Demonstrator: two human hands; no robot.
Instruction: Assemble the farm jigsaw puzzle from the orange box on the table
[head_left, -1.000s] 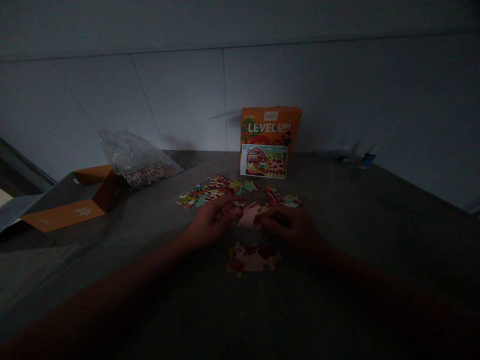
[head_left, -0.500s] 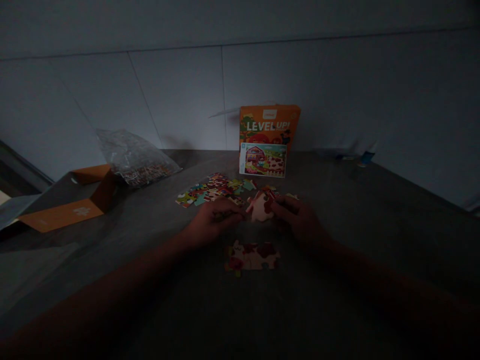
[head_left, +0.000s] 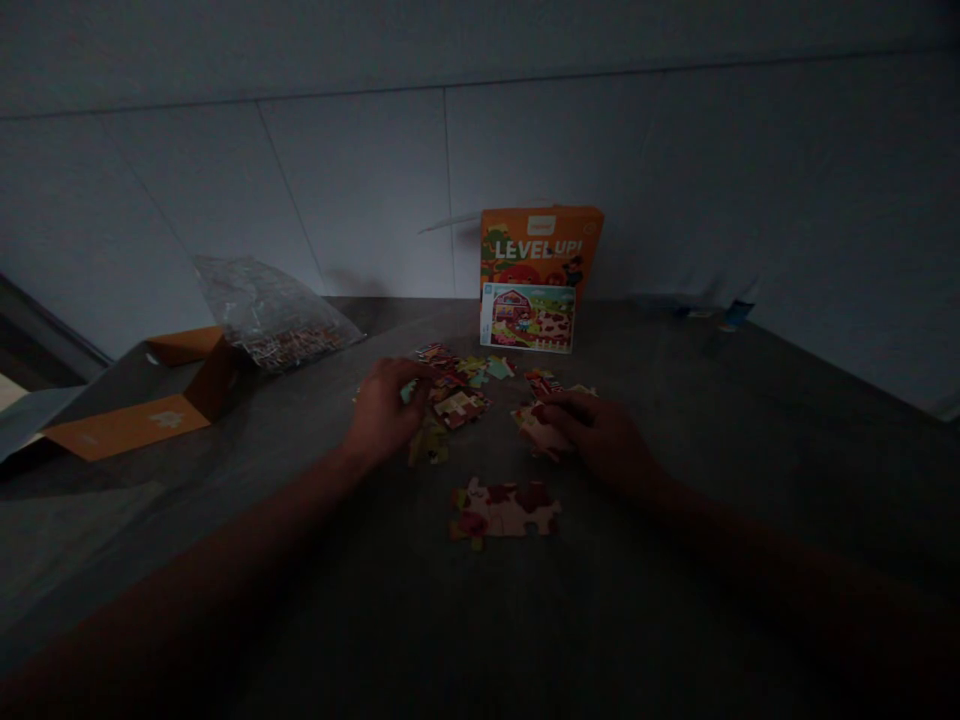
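Observation:
My right hand [head_left: 600, 430] is closed on a pink-and-brown puzzle piece [head_left: 541, 432], pinched between thumb and fingers just above the tabletop. Over the left side of a heap of loose puzzle pieces [head_left: 461, 405] is my left hand [head_left: 386, 405], its thumb and fingers apart with pieces showing between them. A yellow-green puzzle piece [head_left: 429, 443] lies just below that hand. Nearer to me rests a joined strip of puzzle pieces [head_left: 506, 510] showing a spotted cow with a pink muzzle. The light is dim, so small details are hard to make out.
At the back stands an orange "LEVEL UP!" box [head_left: 540, 240] with a farm picture card [head_left: 529, 318] leaning on it. Left are an open orange box tray [head_left: 135, 420] and a clear plastic bag [head_left: 277, 320]. A small blue item [head_left: 736, 315] lies back right.
My left hand has moved left and away from me, onto the heap. My right hand has lowered the pink-and-brown puzzle piece slightly and turned it. The cow strip stays put.

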